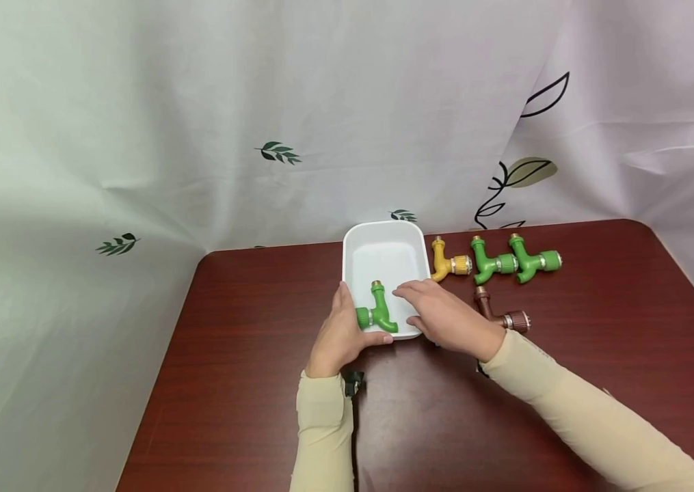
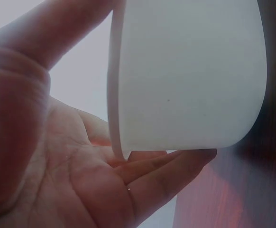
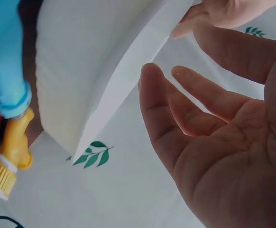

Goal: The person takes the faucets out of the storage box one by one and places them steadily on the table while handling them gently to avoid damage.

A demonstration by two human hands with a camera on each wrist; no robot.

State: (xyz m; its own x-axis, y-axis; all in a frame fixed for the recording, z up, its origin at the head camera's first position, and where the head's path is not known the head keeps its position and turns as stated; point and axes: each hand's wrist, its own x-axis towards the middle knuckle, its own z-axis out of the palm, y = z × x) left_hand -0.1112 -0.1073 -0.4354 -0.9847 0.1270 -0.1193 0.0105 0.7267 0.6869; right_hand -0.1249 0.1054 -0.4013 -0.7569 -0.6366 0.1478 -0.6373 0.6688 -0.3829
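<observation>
A white plastic tray point(image 1: 386, 256) stands on the table with a green tap point(image 1: 379, 313) lying in its near part. My left hand point(image 1: 337, 338) holds the near left corner, its fingers along the left outer wall and the thumb at the near rim. In the left wrist view those fingers touch the tray wall point(image 2: 190, 85). My right hand point(image 1: 445, 314) is over the tray's near right side, fingers loosely bent and nothing in its grasp. The right wrist view shows that palm point(image 3: 223, 166) with a gap between thumb and fingers.
Right of the tray lie a yellow tap point(image 1: 442, 264), two green taps point(image 1: 491, 264) and a brown tap point(image 1: 491, 313). A blue tap point(image 3: 10, 61), mostly hidden from the head view, lies beside the tray. A white patterned curtain point(image 1: 322, 102) hangs behind the reddish-brown table point(image 1: 248, 342).
</observation>
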